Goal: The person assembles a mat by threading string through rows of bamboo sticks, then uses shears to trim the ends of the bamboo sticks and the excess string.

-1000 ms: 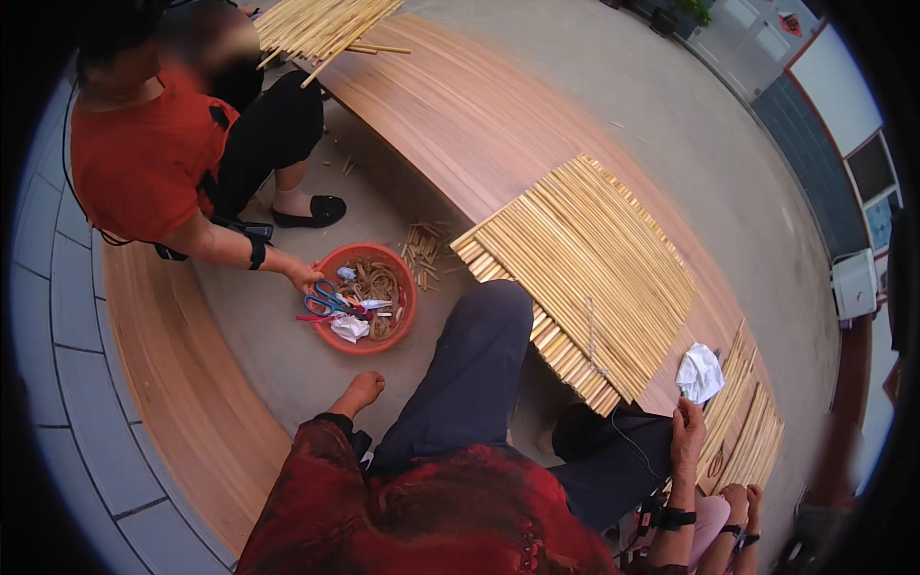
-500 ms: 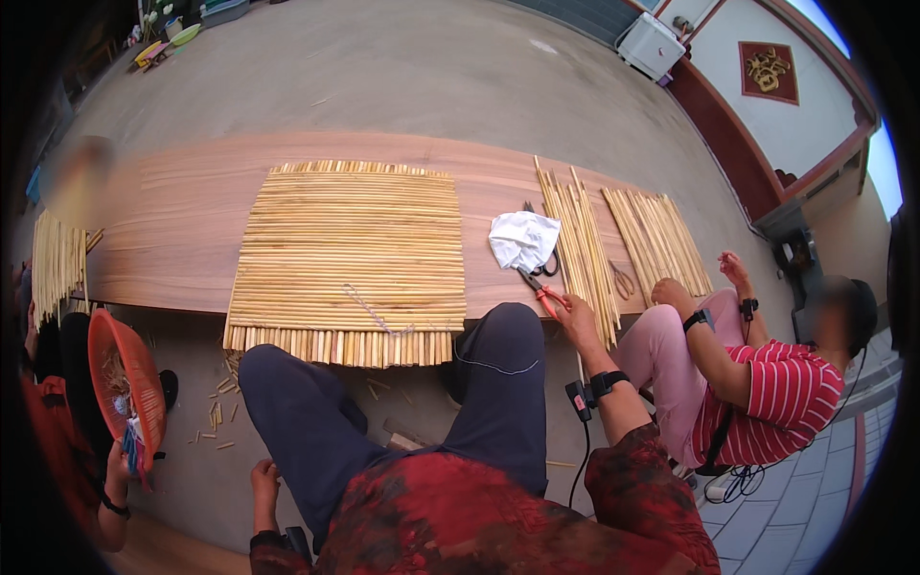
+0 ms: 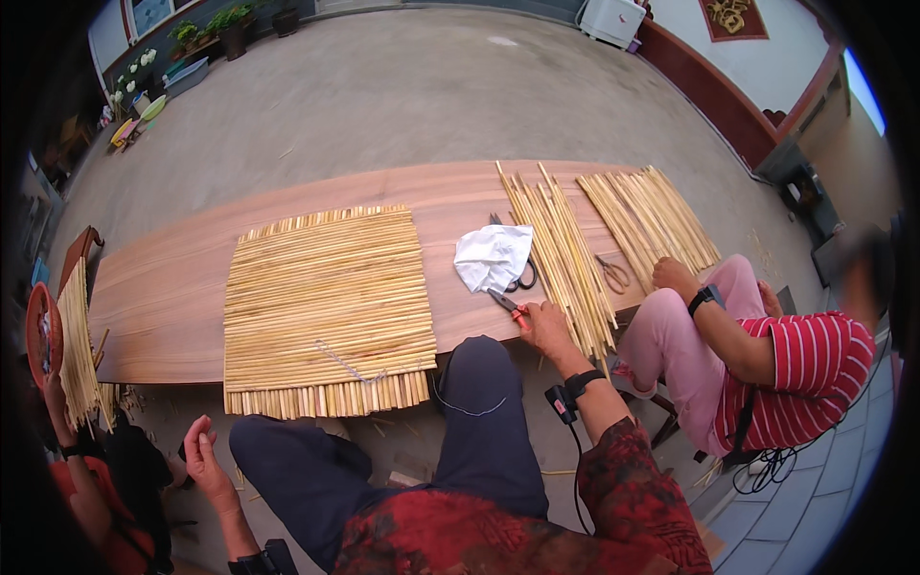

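Note:
My right hand (image 3: 549,333) is closed round the red handles of a pair of pliers (image 3: 509,306), whose jaws lie at the table edge beside a white cloth (image 3: 493,257). Raised beside my left knee, my left hand (image 3: 211,468) holds nothing visible, its fingers loosely bent and apart. A mat of yellow stalks (image 3: 326,287) lies in front of me, its near edge overhanging the table. On it rests a twisted wire (image 3: 347,362). Another thin wire (image 3: 470,412) hangs across my right knee. Black-handled scissors (image 3: 523,278) show partly from under the cloth.
Loose stalks (image 3: 556,244) and a second row of stalks (image 3: 647,220) lie to the right, with tan-handled pliers (image 3: 613,275) between them. A person in a striped shirt (image 3: 805,383) sits at right. At far left another person's hand holds a red basket (image 3: 44,331).
My left hand has come up from beside my thigh to knee height. My right hand keeps its grip on the pliers. The left person's basket has been lifted, and the view has shifted.

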A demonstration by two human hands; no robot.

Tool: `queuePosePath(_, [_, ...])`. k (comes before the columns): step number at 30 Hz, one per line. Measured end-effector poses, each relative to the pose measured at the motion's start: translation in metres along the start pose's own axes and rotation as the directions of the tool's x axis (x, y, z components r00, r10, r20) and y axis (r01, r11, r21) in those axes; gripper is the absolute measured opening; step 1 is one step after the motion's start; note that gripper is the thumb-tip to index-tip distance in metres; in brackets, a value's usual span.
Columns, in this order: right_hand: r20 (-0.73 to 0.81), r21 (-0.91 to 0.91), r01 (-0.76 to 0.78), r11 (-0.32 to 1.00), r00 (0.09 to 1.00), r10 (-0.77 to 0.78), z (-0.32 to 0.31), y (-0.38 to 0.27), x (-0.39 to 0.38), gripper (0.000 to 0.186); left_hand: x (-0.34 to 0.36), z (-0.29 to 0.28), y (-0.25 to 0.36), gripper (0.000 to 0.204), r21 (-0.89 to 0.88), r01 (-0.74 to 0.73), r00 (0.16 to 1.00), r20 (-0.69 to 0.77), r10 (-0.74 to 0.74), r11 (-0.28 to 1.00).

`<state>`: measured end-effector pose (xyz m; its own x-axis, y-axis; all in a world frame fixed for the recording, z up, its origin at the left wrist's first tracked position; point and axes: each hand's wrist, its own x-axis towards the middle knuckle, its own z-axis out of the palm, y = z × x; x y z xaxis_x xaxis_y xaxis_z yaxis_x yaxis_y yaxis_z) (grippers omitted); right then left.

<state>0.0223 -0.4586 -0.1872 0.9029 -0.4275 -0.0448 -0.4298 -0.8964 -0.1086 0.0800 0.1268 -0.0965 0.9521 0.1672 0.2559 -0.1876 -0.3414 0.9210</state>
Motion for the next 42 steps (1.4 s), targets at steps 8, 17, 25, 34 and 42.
queuePosePath(8, [0.159, 0.534, -0.146, 0.833, 0.985, 0.071, -0.025, -0.001, -0.013, 0.042, -0.012, 0.087, 0.048, 0.022, -0.173, 0.023, 0.925, 0.378, 0.045, 0.985])
queuePosePath(17, [-0.197, 0.760, 0.380, 0.528, 0.908, -0.370, -0.143, -0.117, -0.039, 0.033, -0.035, 0.196, 0.104, 0.044, -0.340, 0.616, 0.555, 0.827, -0.086, 0.711])
queuePosePath(25, [-0.343, 0.683, 0.637, 0.358, 0.712, -0.612, -0.128, -0.168, -0.062, 0.037, -0.033, 0.238, 0.115, 0.038, -0.544, 0.781, 0.602, 0.787, -0.136, 0.307])
queuePosePath(34, [-0.090, 0.743, 0.441, 0.504, 0.811, -0.578, -0.130, -0.116, -0.045, 0.034, -0.029, 0.180, 0.072, 0.022, -0.551, 0.743, 0.666, 0.662, -0.342, 0.380])
queuePosePath(42, [0.006, 0.643, 0.124, 0.756, 0.986, -0.167, -0.053, -0.030, -0.028, 0.033, -0.063, 0.114, 0.003, 0.019, -0.304, 0.879, 0.476, 0.562, -0.676, 0.366])
